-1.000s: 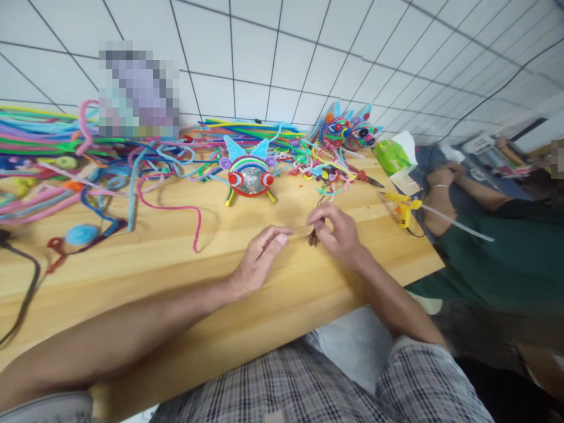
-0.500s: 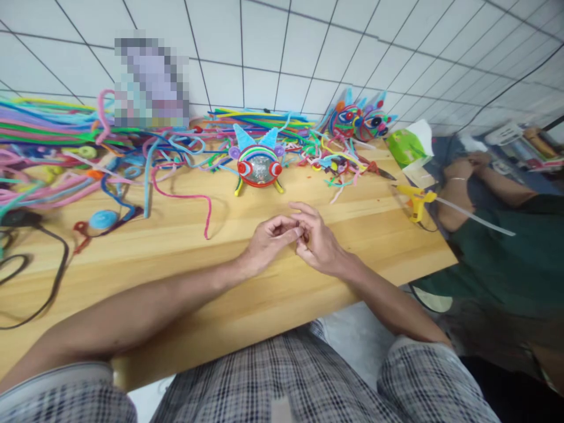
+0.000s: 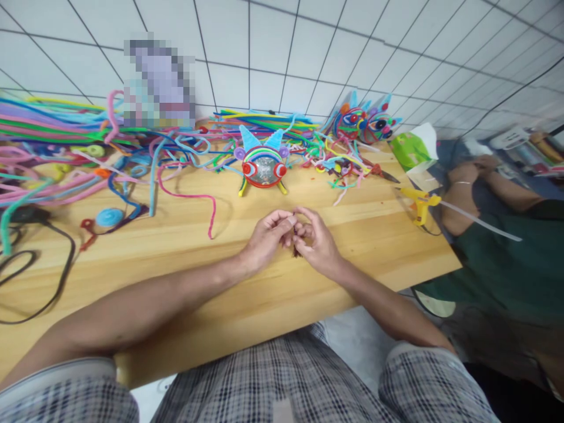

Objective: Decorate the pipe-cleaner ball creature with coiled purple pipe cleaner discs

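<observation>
My left hand (image 3: 269,238) and my right hand (image 3: 318,242) meet over the bare front part of the table. Between their fingertips is a small dark reddish-brown piece (image 3: 296,249), its lower end sticking out below the fingers. Both hands are closed around it, thumbs toward each other. Just beyond them stands a round figure (image 3: 264,169) with a silvery middle, red and white eyes, blue pointed ears and yellow feet. A pink pipe cleaner (image 3: 189,195) lies bent to the left of the figure.
Pipe cleaners (image 3: 53,126) heap along the wall. Two more figures (image 3: 363,123) stand at the back right, near a green packet (image 3: 409,147), scissors (image 3: 388,174) and a yellow glue gun (image 3: 420,205). A black cable (image 3: 66,270) lies left. A person's arms (image 3: 467,188) show at right.
The dark piece now shows below my fingertips, where my fingers mostly covered it before. My right hand's fingers have drawn in closer to my left hand. The view has shifted slightly.
</observation>
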Motion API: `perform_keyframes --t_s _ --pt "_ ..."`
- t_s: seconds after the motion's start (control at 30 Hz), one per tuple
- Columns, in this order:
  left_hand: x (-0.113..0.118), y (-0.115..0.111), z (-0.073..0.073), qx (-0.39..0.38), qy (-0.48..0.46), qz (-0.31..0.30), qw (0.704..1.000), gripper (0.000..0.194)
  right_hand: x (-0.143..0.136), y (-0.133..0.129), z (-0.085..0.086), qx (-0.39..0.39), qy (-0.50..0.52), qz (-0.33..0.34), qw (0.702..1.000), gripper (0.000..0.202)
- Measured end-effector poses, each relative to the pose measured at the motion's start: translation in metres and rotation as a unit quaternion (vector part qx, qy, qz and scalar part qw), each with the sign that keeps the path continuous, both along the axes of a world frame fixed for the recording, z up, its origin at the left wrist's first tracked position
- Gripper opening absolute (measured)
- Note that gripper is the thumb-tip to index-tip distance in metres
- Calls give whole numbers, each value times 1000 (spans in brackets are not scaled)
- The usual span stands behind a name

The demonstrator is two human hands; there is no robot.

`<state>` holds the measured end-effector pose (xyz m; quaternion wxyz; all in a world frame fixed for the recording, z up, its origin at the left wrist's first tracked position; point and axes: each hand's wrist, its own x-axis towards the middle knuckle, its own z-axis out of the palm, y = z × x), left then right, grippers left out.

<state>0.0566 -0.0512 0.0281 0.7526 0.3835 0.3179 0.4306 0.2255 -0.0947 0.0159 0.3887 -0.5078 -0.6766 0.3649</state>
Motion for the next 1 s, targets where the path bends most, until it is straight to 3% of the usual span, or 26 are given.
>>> perform_keyframes --t_s 0.2,0.37,0.57,0.8,1.0 --pt "0 1 3 44 4 -15 999 40 8 6 26 -87 151 -5 985 44" --pt "-2 -1 4 60 18 -49 997 39 6 13 39 -81 170 -36 982 36" --pt "-2 -4 3 70 58 -62 994 38 7 16 41 -94 167 -54 980 33" --pt "-5 -8 2 167 97 -57 979 35 4 17 41 -155 257 -78 951 45" --pt "-7 -13 1 153 109 -65 980 35 -2 16 39 -154 274 -97 944 47"
